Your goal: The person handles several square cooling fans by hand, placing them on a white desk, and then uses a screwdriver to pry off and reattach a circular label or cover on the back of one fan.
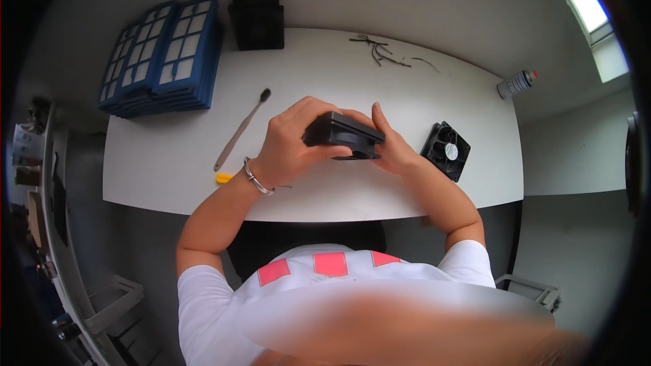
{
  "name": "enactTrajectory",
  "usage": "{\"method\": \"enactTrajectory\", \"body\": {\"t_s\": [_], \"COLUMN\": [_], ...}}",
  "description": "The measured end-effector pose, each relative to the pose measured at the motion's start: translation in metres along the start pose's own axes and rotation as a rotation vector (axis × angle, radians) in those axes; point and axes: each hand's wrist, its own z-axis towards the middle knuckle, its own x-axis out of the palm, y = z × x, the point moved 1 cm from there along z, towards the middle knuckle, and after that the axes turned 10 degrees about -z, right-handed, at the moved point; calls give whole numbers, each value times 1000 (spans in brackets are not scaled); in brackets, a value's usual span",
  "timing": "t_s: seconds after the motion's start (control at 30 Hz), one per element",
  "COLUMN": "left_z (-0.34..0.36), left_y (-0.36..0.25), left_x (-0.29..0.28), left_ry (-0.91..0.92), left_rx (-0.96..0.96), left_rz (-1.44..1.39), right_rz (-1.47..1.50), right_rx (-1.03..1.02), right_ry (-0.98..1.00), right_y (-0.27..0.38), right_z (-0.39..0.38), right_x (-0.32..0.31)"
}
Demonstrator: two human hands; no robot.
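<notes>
A black square cooling fan (347, 142) is held up over the near middle of the table, tilted edge-on, with a flat black plate or cover along its top side. My left hand (293, 137) is closed around its left end, thumb along the near edge and fingers over the far side. My right hand (395, 149) grips its right end, the thumb sticking up and the other fingers partly hidden behind it. Another black fan (447, 151) with a pale round hub label lies to the right of my right hand. A toothbrush-like brush (242, 130) with a long handle lies left of my left hand.
A yellow-handled screwdriver (224, 178) lies partly under my left forearm. Stacked blue-framed filters (178, 51) stand at the back left, beside black square units (258, 22). Black cable-like strips (381, 51) lie at the back. A spray can (517, 85) stands at the far right edge.
</notes>
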Motion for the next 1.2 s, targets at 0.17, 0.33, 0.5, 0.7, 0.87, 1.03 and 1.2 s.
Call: {"method": "enactTrajectory", "body": {"t_s": [0.17,0.33,0.5,0.7,0.87,1.03,1.2], "left_z": [-5,-9,-9,-7,-3,-1,-5], "left_y": [8,14,16,14,13,16,16], "left_x": [7,9,6,6,7,7,11], "left_ry": [-37,-156,-130,-120,-67,-42,25], "left_rx": [-298,-388,-389,-495,-680,-816,-960], "left_rz": [-149,-300,-222,-238,-486,-588,-652], "right_rz": [-116,-127,-87,-75,9,306,528], "right_rx": [-553,-490,-433,-389,-361,-233,-105], "right_ry": [28,-122,-96,-133,-188,-318,-371], "right_y": [-8,-7,-12,-10,-14,-6,-5], "right_z": [0,-3,-2,-2,7,9,11], "right_x": [-13,0,0,1,-6,-13,-16]}}
